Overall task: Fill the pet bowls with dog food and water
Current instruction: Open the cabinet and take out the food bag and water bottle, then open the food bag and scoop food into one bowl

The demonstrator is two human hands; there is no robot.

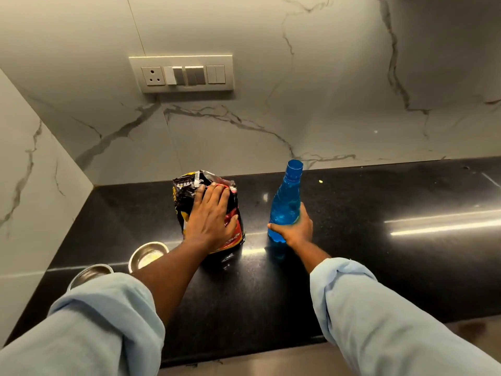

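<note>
**Both supplies in hand, bowls not yet filled**

My left hand (pixel 210 215) lies spread flat over the dog food bag (pixel 208 210) at the centre of the frame, fingers extended and pressing on its front rather than gripping it. The bag stands on the black tabletop (pixel 379 253) with its torn top open. My right hand (pixel 294 227) is wrapped around the lower body of the blue water bottle (pixel 286 202), which stands upright just right of the bag (cap on, as far as I can tell). Two steel bowls (pixel 147 255) sit at lower left, partly hidden by my left sleeve (pixel 108 321); I cannot tell their contents. I judge this as the gathering step. Next I need a proper grasp on the bag, then a tilt over the nearer bowl.
</note>
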